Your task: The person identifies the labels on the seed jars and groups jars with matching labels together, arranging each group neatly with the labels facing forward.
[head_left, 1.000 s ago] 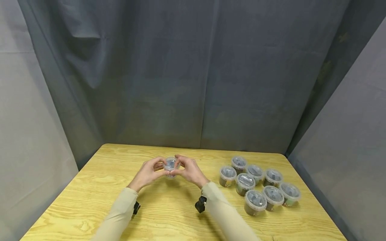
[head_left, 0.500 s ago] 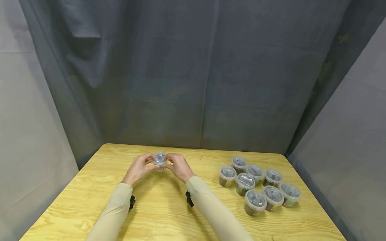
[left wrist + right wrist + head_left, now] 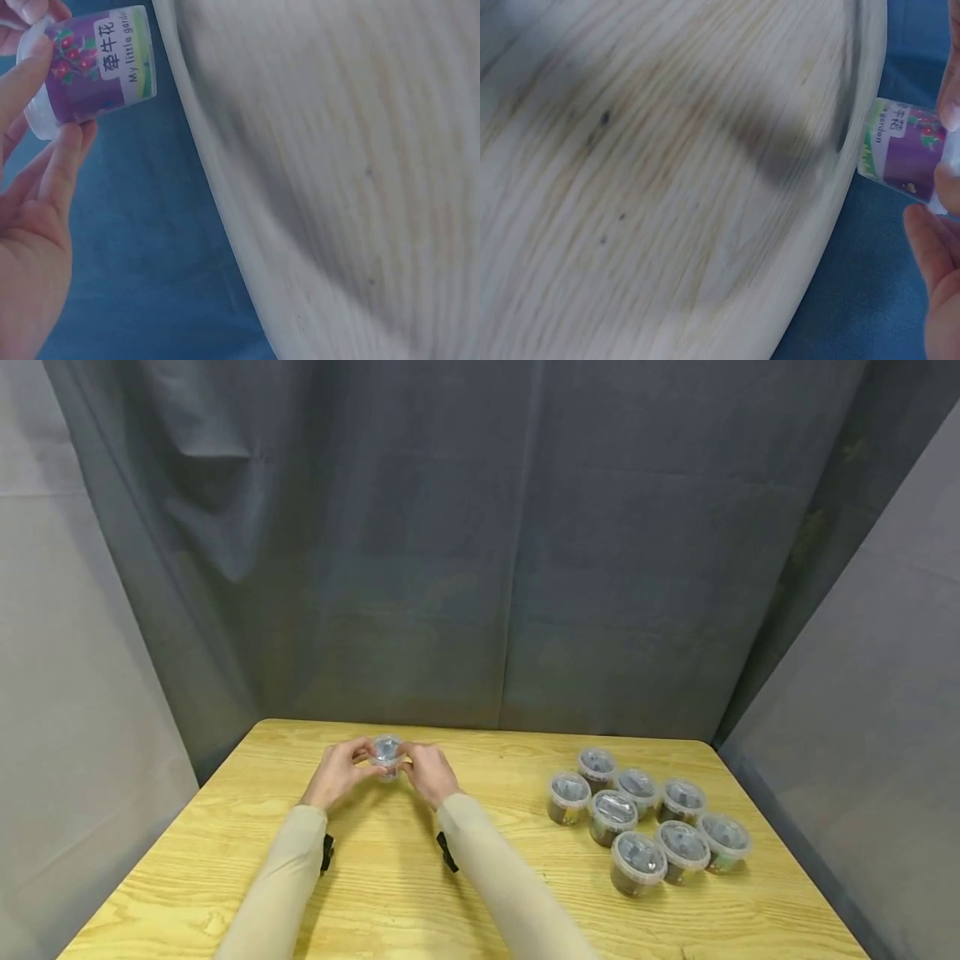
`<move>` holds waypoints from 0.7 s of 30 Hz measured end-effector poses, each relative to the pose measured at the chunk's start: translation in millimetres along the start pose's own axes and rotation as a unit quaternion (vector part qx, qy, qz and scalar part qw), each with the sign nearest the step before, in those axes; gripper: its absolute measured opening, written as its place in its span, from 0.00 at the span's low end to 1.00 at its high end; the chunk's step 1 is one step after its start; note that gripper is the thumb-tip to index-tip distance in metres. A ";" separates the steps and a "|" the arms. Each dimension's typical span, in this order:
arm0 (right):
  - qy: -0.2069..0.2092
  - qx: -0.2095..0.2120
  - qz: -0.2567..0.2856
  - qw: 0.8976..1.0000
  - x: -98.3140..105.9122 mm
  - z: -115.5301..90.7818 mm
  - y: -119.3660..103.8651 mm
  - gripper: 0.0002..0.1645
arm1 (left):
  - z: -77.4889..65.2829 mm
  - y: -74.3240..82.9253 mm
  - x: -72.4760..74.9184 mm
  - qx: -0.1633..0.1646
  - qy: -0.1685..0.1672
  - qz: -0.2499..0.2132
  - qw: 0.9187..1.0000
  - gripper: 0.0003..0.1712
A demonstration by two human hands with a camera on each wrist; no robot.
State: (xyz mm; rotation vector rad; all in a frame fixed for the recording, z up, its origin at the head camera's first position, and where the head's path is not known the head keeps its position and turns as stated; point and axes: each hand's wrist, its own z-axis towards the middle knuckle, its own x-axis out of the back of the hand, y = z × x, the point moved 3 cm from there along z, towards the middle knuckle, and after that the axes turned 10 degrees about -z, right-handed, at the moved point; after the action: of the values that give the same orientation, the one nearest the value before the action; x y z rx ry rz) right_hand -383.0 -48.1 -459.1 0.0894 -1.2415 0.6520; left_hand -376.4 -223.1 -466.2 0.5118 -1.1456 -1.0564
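Near the far edge of the table, left of the middle, both hands hold a small lidded plastic tub point(image 3: 386, 750). My left hand point(image 3: 339, 773) pinches its rim from the left, while my right hand point(image 3: 432, 774) grips it from the right. In the left wrist view the tub point(image 3: 120, 67) shows a purple label with red flowers or berries, Chinese characters and the words "My little garden". The right wrist view shows the same tub point(image 3: 904, 154) at its right edge, with fingertips at the lid. Its base appears raised off the wood.
Several similar tubs with clear lids and dark contents, such as the nearest one point(image 3: 637, 860), stand grouped on the right of the wooden table point(image 3: 420, 902). A dark grey curtain point(image 3: 420, 543) hangs behind the table, and pale cloth panels point(image 3: 877, 693) flank it.
Both hands have moved left and slightly toward the far edge, carrying the tub with them. The grouped tubs on the right have stayed in place.
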 end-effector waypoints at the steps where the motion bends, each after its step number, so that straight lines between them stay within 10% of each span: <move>1: -0.005 0.000 -0.005 1.000 -1.1 0.8 -1.2 0.15 | 0.5 -2.0 1.1 0.000 0.000 -0.002 1.000 0.15; 21: -0.108 0.024 -0.029 0.993 -11.7 -2.2 -1.2 0.36 | 10.0 -24.5 1.1 0.055 -0.016 0.007 0.998 0.16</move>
State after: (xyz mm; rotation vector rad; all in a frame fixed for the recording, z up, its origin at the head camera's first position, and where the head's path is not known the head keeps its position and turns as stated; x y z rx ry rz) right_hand -382.5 -53.0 -470.0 0.2405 -1.4249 0.6330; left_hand -395.6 -233.4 -481.4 0.5745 -1.2376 -0.9973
